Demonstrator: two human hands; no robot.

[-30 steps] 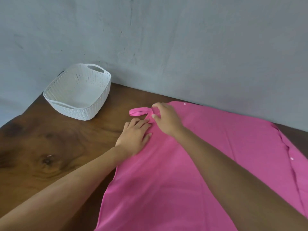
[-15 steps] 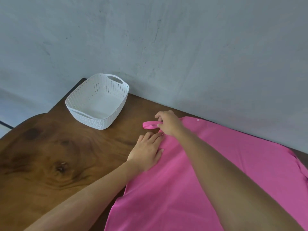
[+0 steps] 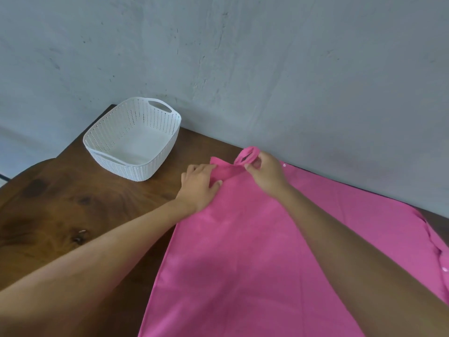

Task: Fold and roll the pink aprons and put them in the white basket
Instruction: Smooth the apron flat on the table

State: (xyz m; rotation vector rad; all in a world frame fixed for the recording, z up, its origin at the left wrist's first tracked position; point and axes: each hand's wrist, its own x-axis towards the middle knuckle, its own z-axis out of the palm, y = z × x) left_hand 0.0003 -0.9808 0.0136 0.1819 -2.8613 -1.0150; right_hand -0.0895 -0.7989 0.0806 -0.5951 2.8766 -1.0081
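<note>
White basket (image 3: 138, 171) stands far left on the wooden table (image 3: 60, 203), close to the grey wall (image 3: 243, 69), holding no apron yet and well apart from the cloth. Your left hand (image 3: 200, 184) lies on the top corner of the pink apron (image 3: 255, 251), fingers fairly straight, pressing it down rather than closing round it; the apron lies spread flat and unfolded across the right of the table. Your right hand (image 3: 266, 173), just beside the left, pinches the strap loop (image 3: 247, 155) between thumb and fingertips and holds it raised off the cloth.

Risks, as judged: pull the loop too hard and the corner slides from under your left hand, dragging wrinkles into the flat panel; drop it carelessly and the strap lands outside the fold, later trailing from the roll and snagging the basket's rim.
</note>
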